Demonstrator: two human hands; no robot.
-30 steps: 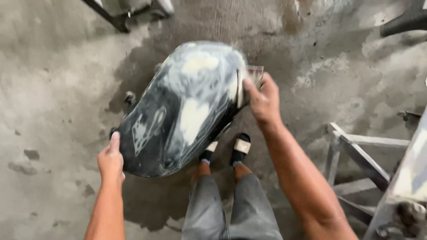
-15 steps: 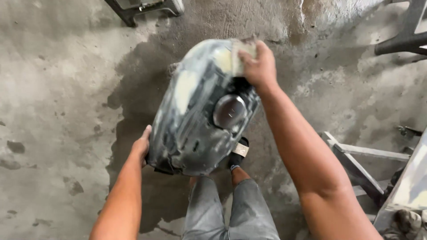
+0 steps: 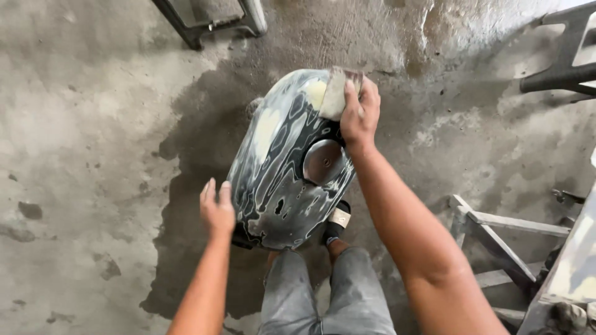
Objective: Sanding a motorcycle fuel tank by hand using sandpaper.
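The right hand (image 3: 359, 115) is closed over a pale sanding block (image 3: 335, 94), pressing it flat against the far upper end of a motorcycle fuel tank (image 3: 285, 167). The left hand (image 3: 216, 208) rests with fingers together and lightly extended against the tank's near left flank, steadying it without gripping anything. The tank, dark with pale patches of filler, lies just ahead of the person's knees, its long axis running from the near left hand up and away toward the right hand; its round filler opening (image 3: 323, 162) faces right. It rests on a wet concrete floor (image 3: 93, 155), with a metal stand (image 3: 496, 239) at the right.
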